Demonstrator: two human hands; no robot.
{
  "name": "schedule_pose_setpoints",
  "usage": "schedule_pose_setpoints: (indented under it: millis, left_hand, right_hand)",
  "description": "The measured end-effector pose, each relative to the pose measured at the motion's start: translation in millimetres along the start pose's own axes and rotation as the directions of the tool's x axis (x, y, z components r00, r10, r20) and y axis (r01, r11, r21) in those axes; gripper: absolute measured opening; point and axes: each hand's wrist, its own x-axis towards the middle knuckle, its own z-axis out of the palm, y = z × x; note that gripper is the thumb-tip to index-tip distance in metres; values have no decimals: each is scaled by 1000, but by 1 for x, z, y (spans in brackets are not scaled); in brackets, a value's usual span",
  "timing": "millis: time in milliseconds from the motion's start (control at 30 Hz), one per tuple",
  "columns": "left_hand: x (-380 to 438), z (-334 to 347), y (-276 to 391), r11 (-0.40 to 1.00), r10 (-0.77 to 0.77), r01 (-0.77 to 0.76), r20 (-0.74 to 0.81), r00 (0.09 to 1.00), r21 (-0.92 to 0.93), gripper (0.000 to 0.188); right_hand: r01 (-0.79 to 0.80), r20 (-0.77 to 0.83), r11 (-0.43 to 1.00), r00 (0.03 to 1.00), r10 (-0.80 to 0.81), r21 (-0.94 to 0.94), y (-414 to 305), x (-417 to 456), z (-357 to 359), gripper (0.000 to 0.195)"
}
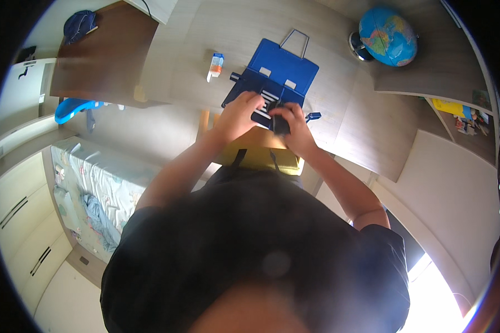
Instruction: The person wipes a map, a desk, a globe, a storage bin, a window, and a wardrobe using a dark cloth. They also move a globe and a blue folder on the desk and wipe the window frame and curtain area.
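Note:
A blue folding stand [284, 62] with a wire loop at its far end lies unfolded on the desk in front of me. Two pale pads sit near its fold, and white stripes [269, 99] show on the nearer panel. My left hand [242, 111] rests at the near left of this panel, fingers bent; whether they grip anything is hidden. In my right hand [293, 125] is a dark rounded object [280, 123], held over the panel's near right part. Its exact kind is unclear. Small blue arms stick out at both sides of the stand.
A small white, blue and orange box [216, 65] stands left of the stand on the desk [341, 108]. To the far right is a globe [387, 36] beside a shelf [462, 120] with small items. A gold-coloured item [262, 155] lies against my front. A bed [104, 179] is at left.

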Motion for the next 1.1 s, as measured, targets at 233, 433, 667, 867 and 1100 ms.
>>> schedule_pose_setpoints:
  millis: [233,433,667,867,1100]
  left_hand:
    - [12,-4,-5,989,147,-147,9,989,24,25]
    - [13,-9,-7,983,181,-183,61,982,29,23]
    - [30,-15,-1,988,120,-129,98,988,82,20]
    - [33,-13,-1,995,89,-94,113,990,44,21]
    - [45,-19,2,992,92,-103,145,985,67,20]
  right_hand:
    - [-103,-268,875,963,-31,-473,136,85,-21,52]
    - [117,-164,853,960,-229,-509,89,205,52,50]
    - [364,125,854,931,-342,-371,123,165,-34,59]
    - [-597,-546,594,785,294,-539,176,129,-110,34]
    - [-547,-461,790,797,391,-277,157,215,-83,62]
